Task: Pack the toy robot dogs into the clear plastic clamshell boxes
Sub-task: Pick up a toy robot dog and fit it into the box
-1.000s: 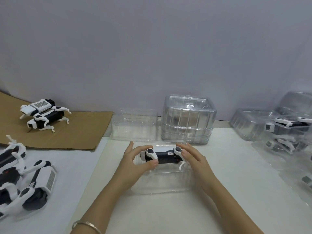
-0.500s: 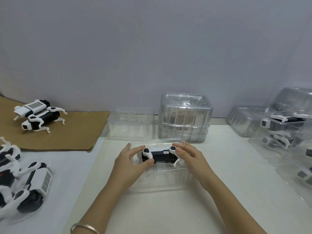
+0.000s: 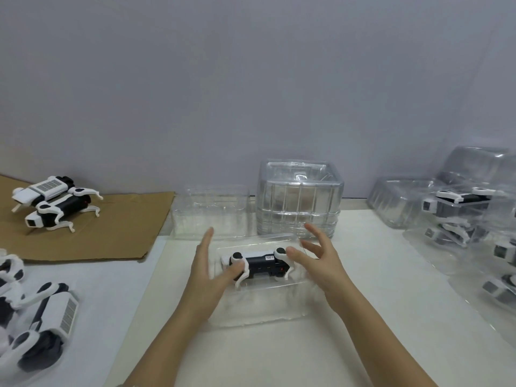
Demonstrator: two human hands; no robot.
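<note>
Seating step: toy robot dog [image 3: 259, 265] lies in clamshell box [image 3: 259, 311], mid-surface. Left grip [image 3: 205, 270], right grip [image 3: 321, 263] splayed, holding nothing. Next, likely: close lid, press rims.

The white table [image 3: 377, 275] bears a cardboard sheet [image 3: 111, 233], clear clamshell boxes [image 3: 300, 196] and toy robot dogs [image 3: 42, 317].

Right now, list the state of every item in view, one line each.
toy robot dog: inside the open box
clamshell box: open, no lid over the dog
left hand: open, thumb at the dog's front
right hand: open, fingers spread, fingertip at the dog's rear
stack of clear boxes: nested together
boxes at right: dogs inside
two far-left dogs: unpacked, on the cardboard
</note>
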